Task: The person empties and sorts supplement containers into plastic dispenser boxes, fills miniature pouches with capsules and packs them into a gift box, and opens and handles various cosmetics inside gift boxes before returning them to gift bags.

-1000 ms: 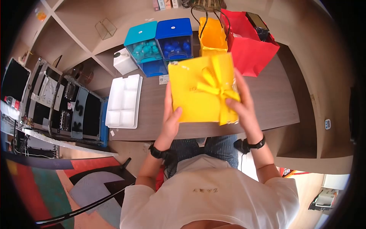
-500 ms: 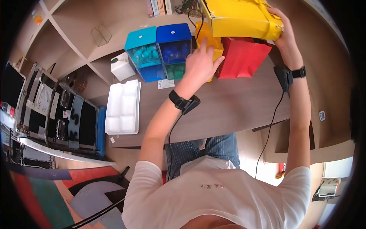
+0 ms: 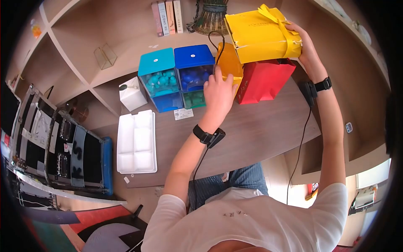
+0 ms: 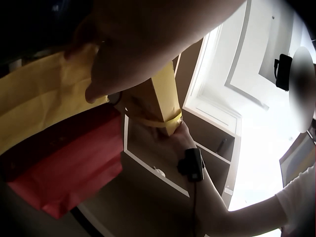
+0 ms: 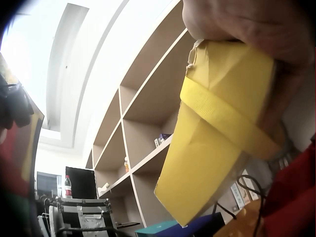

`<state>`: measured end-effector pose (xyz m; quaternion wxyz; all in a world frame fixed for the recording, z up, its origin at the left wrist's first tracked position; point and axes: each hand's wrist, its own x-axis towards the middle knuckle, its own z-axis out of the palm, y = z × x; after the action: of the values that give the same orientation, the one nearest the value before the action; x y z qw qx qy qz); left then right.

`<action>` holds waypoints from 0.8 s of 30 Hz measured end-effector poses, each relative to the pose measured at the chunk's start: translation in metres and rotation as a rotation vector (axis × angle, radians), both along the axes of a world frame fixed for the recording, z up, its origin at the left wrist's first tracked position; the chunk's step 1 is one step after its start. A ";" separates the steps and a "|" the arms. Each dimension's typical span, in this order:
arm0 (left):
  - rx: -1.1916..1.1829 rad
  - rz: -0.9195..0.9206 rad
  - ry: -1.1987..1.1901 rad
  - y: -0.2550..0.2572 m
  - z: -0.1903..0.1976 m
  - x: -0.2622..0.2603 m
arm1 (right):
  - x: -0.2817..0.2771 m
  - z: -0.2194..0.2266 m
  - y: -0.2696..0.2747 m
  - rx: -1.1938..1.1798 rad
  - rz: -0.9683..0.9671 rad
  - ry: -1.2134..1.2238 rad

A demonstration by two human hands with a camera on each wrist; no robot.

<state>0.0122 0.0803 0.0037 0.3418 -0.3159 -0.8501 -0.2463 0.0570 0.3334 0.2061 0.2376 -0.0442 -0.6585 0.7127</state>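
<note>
My right hand (image 3: 308, 49) grips the right end of a yellow gift box (image 3: 256, 35) tied with a yellow ribbon. The box is tilted over the red paper bag (image 3: 266, 82) and overlaps the top of a smaller yellow paper bag (image 3: 230, 59) in the head view. My left hand (image 3: 219, 94) is at the near side of that yellow bag. In the left wrist view its thumb and fingers pinch the rim of the yellow bag (image 4: 44, 94). The yellow bag's dark cord handle stands up beside the box.
Left of the bags stand stacked teal and blue drawer boxes (image 3: 193, 59) holding small balls. A white compartment tray (image 3: 136, 143), a white container (image 3: 132, 94) and a label card (image 3: 183, 114) are on the table (image 3: 260, 134). Books (image 3: 168, 17) stand on the shelf behind.
The gift box was held by both hands in front of the body. My right hand has carried it up and right over the bags, while my left hand moved to the yellow bag.
</note>
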 end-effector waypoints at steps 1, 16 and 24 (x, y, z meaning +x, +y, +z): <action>0.012 -0.001 -0.004 0.000 0.004 0.002 | 0.001 0.001 0.002 0.039 -0.020 0.015; 0.078 -0.067 0.038 0.004 0.004 0.006 | -0.005 0.028 -0.027 -0.080 0.187 0.043; 0.214 -0.128 0.007 0.016 -0.010 -0.005 | -0.001 -0.010 -0.012 -0.023 0.152 -0.030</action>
<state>0.0069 0.0959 -0.0063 0.3601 -0.3321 -0.7959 -0.3558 0.0563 0.3213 0.1965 0.1724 -0.0077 -0.6552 0.7355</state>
